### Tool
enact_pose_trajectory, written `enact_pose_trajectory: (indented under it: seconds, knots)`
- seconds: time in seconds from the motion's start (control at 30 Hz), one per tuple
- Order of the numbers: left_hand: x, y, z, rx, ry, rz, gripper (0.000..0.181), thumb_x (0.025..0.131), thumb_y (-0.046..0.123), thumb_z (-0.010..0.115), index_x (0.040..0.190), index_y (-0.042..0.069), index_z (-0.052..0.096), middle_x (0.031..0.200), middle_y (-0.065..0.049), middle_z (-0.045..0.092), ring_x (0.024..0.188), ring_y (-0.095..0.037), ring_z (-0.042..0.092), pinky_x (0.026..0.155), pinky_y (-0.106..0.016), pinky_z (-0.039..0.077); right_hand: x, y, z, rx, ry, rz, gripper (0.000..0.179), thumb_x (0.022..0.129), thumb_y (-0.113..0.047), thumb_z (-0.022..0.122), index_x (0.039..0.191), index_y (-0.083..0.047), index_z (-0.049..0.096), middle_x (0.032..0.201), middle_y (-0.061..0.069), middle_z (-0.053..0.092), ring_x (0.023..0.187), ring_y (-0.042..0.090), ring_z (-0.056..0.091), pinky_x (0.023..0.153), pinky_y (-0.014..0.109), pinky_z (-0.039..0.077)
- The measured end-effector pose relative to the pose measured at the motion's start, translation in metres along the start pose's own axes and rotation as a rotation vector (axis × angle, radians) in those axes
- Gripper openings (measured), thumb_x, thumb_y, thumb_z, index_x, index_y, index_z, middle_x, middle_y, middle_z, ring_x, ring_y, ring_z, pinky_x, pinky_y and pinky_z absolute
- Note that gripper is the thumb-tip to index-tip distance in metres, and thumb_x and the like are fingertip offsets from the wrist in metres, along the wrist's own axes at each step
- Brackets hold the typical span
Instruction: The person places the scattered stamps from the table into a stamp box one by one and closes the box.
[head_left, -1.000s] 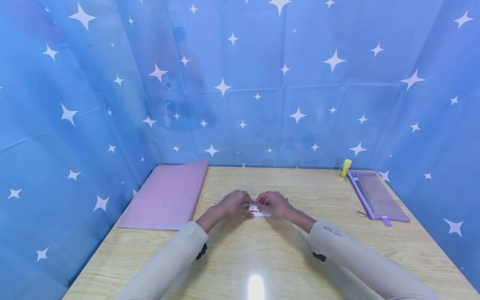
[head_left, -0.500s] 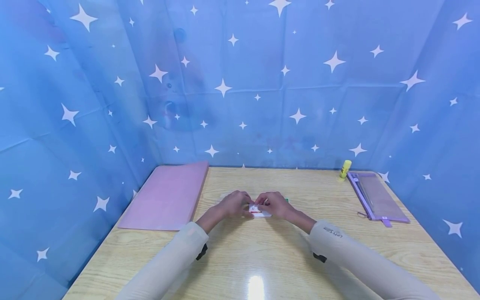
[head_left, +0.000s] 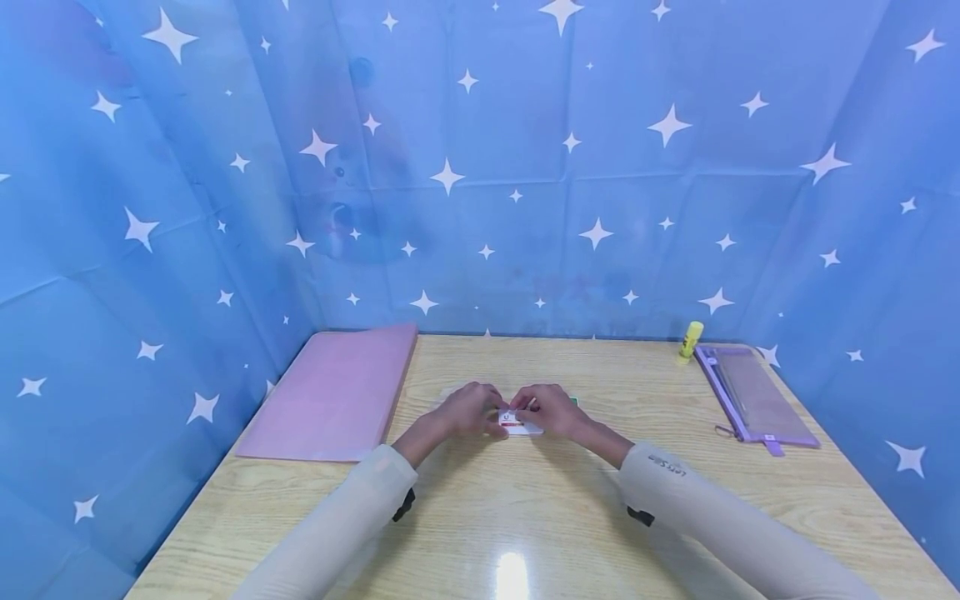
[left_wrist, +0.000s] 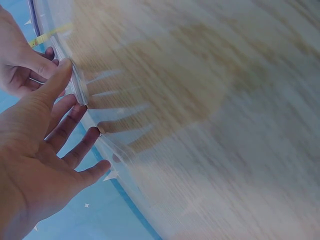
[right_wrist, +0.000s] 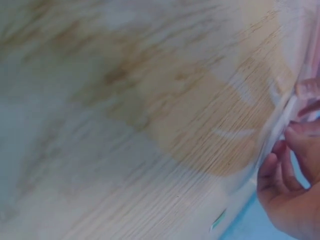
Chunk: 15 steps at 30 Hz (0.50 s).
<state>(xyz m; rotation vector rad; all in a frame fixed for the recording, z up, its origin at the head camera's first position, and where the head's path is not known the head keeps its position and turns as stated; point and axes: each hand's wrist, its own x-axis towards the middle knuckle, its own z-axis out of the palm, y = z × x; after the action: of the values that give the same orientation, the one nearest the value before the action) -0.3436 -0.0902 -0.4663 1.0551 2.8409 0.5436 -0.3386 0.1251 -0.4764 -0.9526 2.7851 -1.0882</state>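
White rectangular card with a red band (head_left: 517, 426), small and marked with dark print, sits between the fingertips of both hands, midway between the table's left and right edges. The right hand (head_left: 546, 407) has thumb and forefinger drawn together, pinching at its upper part; the left hand (head_left: 468, 408) brackets its left end between thumb and fingers, the outer fingers spread apart. I cannot tell whether the card lies flat or is slightly raised.

Tugging unevenly could, I judge, crease or tear so thin-looking a piece, and a loose left hold would let it twist away. The right fingers also cover part of it, so a misplacement might pass unnoticed.

Just beyond the right hand peeks a flat green sliver (head_left: 573, 401) (too hidden to identify). The pale wood-grain table (head_left: 517, 500) is smooth and glossy. Toward its far right corner stands a yellow cylindrical tube (head_left: 689, 342), beside a purple-trimmed translucent zip pouch (head_left: 772, 400) along the right edge. A matte pink rectangular folder (head_left: 330, 396) fills the far left corner. Behind the far edge hangs a creased blue cloth with white stars (head_left: 510, 225).
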Motion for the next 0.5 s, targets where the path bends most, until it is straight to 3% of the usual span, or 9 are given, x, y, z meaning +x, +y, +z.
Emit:
enact_pose_trajectory:
  seconds: [0.23,0.5]
  knots:
    - [0.0,0.001,0.0,0.015,-0.002,0.001,0.045,0.084,0.029,0.089,0.122,0.007,0.077,0.12,-0.007,0.074,0.111,-0.023,0.067,0.098,-0.034,0.054,0.0,0.001,-0.003,-0.025,0.009,-0.01,0.008,0.095,0.001,0.071,0.101,-0.003,0.076,0.09,0.008,0.076,0.08,0.018,0.071,0.07,0.029,0.059]
    - [0.0,0.002,0.0,0.035,-0.011,-0.032,0.046,0.085,0.03,0.089,0.123,0.008,0.077,0.124,-0.007,0.073,0.115,-0.023,0.065,0.102,-0.036,0.052,-0.001,0.003,-0.015,-0.064,0.002,0.044,0.011,0.097,-0.004,0.072,0.107,-0.005,0.076,0.096,0.006,0.075,0.087,0.021,0.07,0.077,0.035,0.06]
